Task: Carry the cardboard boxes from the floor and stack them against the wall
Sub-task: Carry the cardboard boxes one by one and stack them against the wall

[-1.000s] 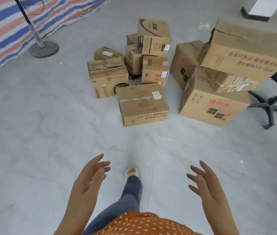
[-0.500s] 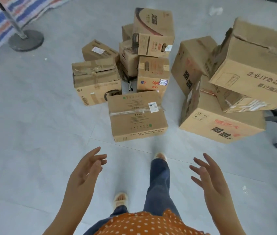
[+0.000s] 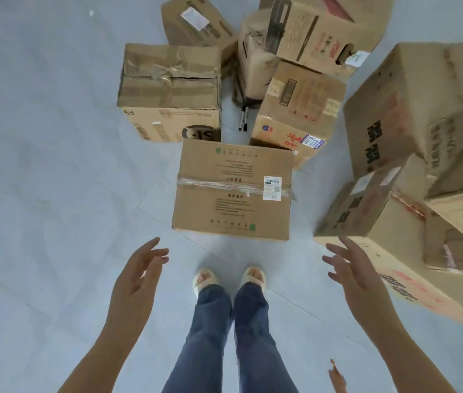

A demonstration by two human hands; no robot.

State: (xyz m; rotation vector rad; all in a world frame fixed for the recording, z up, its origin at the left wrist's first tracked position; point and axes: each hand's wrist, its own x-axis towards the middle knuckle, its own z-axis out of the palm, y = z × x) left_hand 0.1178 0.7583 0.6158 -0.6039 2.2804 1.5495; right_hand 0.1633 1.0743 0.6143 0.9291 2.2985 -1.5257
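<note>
Open grey floor (image 3: 54, 194) to the left of the taped box (image 3: 233, 191), with bare room along its left side and near edge. Hemmed on the far side by the SF-marked box (image 3: 168, 92) and the leaning labelled box (image 3: 298, 109), two pens (image 3: 243, 119) lying in the narrow gap between those. Crowded on the right by the big tilted stack (image 3: 411, 194), only a slim strip of floor left beside the taped box there.

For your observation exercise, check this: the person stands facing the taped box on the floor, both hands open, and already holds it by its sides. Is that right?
Not quite. The head view shows the left hand and right hand open but short of the taped box, touching nothing. The rest stands.
</note>
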